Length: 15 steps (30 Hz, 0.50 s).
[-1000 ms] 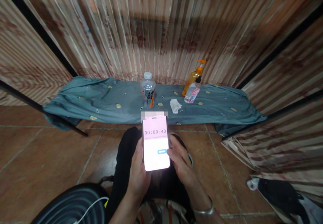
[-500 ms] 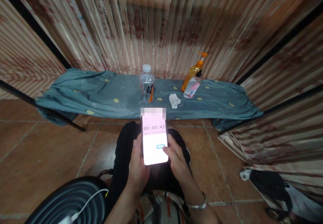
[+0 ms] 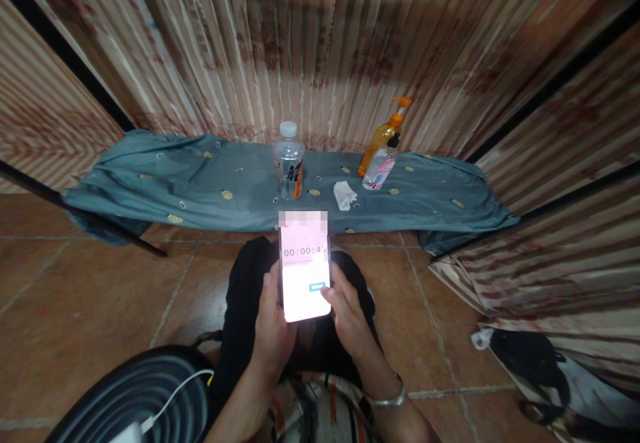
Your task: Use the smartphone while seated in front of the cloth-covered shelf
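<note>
A smartphone [image 3: 306, 273] with a bright screen showing a timer and a small blue button is held upright over my lap. Along its left edge my left hand [image 3: 273, 320] grips it, the thumb beside the frame. My right hand [image 3: 347, 306] closes on the right edge, with its thumb at the blue button. Beyond the phone stands a clear plastic bottle [image 3: 289, 163] with a white cap. To the right of that bottle lies a crumpled white tissue [image 3: 344, 196].
A green patterned cloth [image 3: 200, 186] covers the low bench ahead. On it stand an orange pump bottle [image 3: 376, 144] and a clear black-topped bottle [image 3: 380, 171]. A black ribbed round stool [image 3: 165, 376] with a white cable [image 3: 180, 390] is at lower left. Striped curtains [image 3: 300, 43] surround the space.
The button on the screen has turned from a pale centre to solid blue. The view has shifted slightly; both hands keep their hold on the smartphone.
</note>
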{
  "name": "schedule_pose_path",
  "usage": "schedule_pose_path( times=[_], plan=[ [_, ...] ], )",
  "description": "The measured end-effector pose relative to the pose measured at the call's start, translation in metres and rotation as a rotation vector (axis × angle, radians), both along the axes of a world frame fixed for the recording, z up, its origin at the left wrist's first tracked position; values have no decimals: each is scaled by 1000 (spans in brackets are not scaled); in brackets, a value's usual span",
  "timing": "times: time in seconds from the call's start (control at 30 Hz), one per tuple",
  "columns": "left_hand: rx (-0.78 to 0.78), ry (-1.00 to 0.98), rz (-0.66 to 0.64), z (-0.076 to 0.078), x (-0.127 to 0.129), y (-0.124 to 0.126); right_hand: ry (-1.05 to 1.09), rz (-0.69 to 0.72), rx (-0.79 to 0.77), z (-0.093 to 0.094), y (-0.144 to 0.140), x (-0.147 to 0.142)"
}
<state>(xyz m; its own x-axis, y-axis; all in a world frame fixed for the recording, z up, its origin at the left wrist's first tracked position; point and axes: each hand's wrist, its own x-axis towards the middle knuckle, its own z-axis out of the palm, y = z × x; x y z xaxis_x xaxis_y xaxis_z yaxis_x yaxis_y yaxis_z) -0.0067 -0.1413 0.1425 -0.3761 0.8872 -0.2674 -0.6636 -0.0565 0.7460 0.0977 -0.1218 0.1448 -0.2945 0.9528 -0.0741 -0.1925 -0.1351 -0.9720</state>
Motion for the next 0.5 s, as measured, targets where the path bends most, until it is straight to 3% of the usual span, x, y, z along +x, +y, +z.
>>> schedule_pose_path(
  times=[0.23,0.5],
  plan=[
    [5,46,10,-1,0,1,-24,-5,11,2,2,-2],
    [-23,52,-3,-8,-1,1,6,-37,-2,-10,0,0]
  ],
)
